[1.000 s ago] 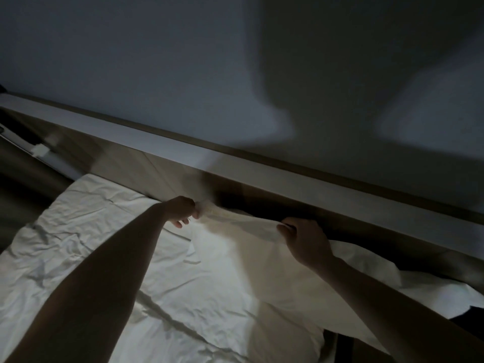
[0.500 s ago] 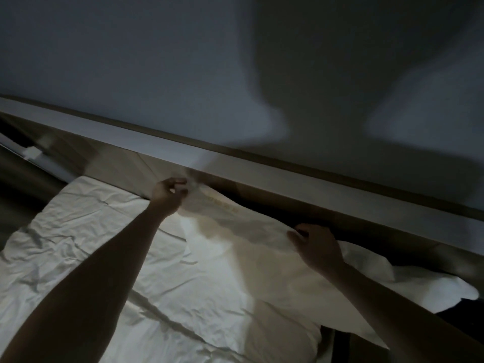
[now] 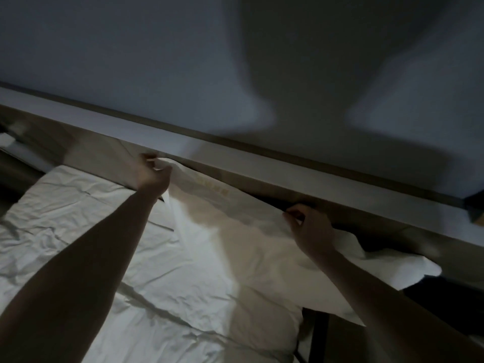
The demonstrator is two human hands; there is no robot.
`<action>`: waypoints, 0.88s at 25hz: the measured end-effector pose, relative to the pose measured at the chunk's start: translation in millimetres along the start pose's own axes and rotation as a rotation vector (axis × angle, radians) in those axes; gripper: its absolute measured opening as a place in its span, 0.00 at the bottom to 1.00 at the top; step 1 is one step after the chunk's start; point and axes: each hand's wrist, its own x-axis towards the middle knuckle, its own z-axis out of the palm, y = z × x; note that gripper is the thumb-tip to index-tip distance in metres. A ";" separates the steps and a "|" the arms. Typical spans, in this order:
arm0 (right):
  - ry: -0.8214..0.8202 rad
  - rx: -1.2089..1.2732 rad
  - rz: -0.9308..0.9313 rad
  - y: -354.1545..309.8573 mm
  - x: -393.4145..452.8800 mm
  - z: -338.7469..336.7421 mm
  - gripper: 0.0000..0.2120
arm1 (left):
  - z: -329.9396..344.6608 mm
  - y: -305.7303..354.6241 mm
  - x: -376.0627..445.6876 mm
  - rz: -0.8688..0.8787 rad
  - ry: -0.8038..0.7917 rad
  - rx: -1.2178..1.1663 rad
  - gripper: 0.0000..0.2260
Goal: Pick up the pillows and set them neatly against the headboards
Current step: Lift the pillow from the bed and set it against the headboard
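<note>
Pillow [image 3: 262,247] propped at headboard [image 3: 288,184], top edge leaning on it, placement near done. Left hand [image 3: 153,174] pinches upper-left corner; right hand [image 3: 311,229] grips top edge — both clamped on fabric. Left to do: straighten, release. Other pillows not visible — count unknown.

white cloth pillow [image 3: 235,244]: soft, matt, lightly creased | white cloth bedsheet [image 3: 86,213]: matt, heavily wrinkled | brown wooden-looking headboard [image 3: 104,153]: smooth, dull

Headboard [image 3: 235,176] blocks my reach directly behind the pillow [image 3: 248,247]; rumpled bed [image 3: 78,218] to my left lies unobstructed.
</note>
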 end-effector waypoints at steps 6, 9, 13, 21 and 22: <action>-0.025 -0.173 -0.016 56.6 -37.2 -57.5 0.16 | -3.9 4.2 -90.6 0.269 -0.127 0.199 0.36; -0.039 -0.378 0.075 103.1 -63.5 -97.2 0.16 | 16.9 -0.7 -137.2 0.451 -0.306 0.327 0.33; -0.251 -0.431 0.206 132.8 -67.9 -121.9 0.28 | 57.6 34.3 -180.9 0.533 -0.564 0.406 0.30; -0.466 -0.474 0.209 145.7 -52.7 -118.3 0.34 | 140.9 89.7 -230.6 0.592 -0.858 0.795 0.28; -0.478 -0.494 0.212 146.6 -50.5 -122.4 0.31 | 144.4 94.4 -232.1 0.600 -0.831 0.807 0.25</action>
